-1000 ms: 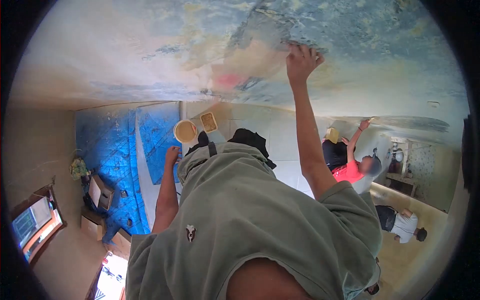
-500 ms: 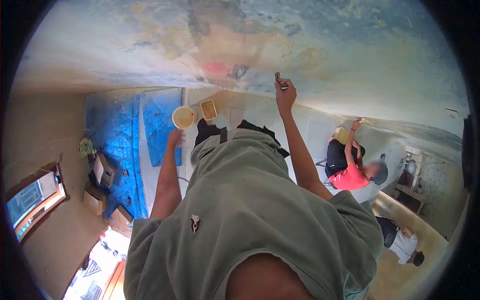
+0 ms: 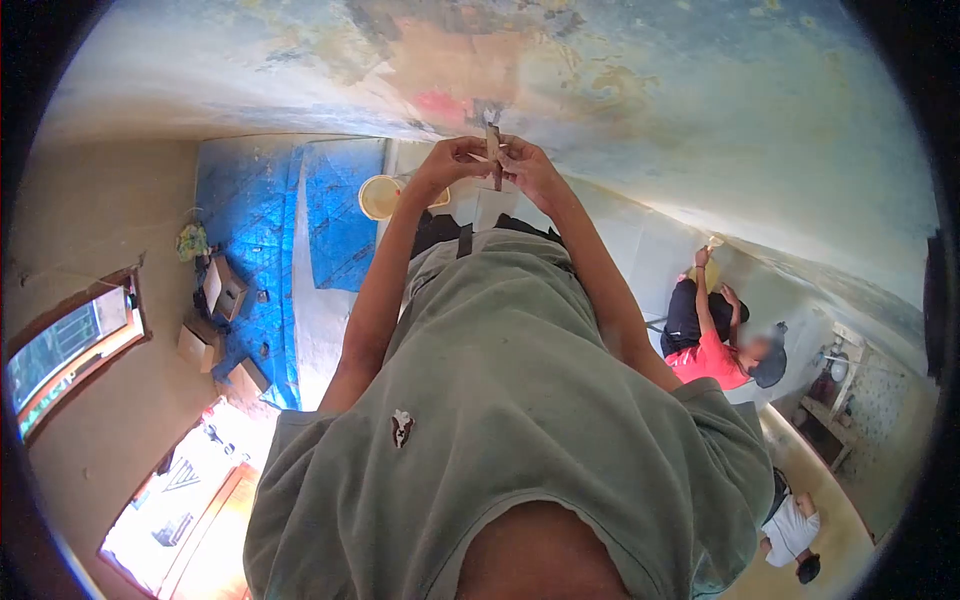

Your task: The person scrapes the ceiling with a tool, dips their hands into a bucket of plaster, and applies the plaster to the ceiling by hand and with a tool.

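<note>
Both my hands meet in front of the wall (image 3: 640, 110), fingers closed on one narrow tool that looks like a putty knife (image 3: 493, 150). Its brown, pale-patched handle stands between my fingertips, and a pale squarish blade shows just below. My left hand (image 3: 448, 168) pinches the handle from the left. Opposite it, my right hand (image 3: 533, 175) grips from the right side. Behind my left wrist sits a round pale bucket (image 3: 379, 197), partly covered by the forearm. A yellowish tub beside the bucket is mostly hidden by that arm.
Blue sheeting (image 3: 250, 250) covers the floor at left, with cardboard boxes (image 3: 203, 343) on it. A person in a red shirt (image 3: 710, 360) sits at right, one hand raised to the wall. Farther back is another person in a white shirt (image 3: 793, 525). A window (image 3: 75, 345) is at left.
My left hand has risen from beside the bucket to the tool. My right hand has moved left with the tool, and both hands now hold it together.
</note>
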A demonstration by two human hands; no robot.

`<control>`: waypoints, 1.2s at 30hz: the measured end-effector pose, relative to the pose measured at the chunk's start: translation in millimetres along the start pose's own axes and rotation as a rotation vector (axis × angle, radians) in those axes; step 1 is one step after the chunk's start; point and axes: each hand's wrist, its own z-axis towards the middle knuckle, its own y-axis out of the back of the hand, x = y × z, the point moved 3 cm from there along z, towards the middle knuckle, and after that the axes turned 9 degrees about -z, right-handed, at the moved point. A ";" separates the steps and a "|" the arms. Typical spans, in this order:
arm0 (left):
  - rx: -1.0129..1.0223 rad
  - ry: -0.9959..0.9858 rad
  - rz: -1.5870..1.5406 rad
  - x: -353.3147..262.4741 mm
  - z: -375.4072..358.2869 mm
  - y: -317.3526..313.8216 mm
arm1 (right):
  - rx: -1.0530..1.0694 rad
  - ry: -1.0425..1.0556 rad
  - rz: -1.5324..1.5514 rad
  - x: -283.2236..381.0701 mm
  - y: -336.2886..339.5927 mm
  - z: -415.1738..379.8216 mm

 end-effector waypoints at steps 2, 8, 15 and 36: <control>-0.020 -0.068 -0.011 -8.1 -10.5 -3.0 | 0.030 0.006 0.001 4.2 -5.4 1.5; -0.170 -0.100 0.015 10.5 -5.0 18.0 | 0.027 0.013 -0.023 6.6 -12.9 13.9; -0.187 -0.015 -0.122 -2.5 17.2 46.0 | -0.291 -0.038 0.037 -1.0 -23.7 44.3; 0.022 -0.352 0.132 -22.5 25.6 130.7 | -0.481 0.078 0.516 -23.1 -76.4 102.6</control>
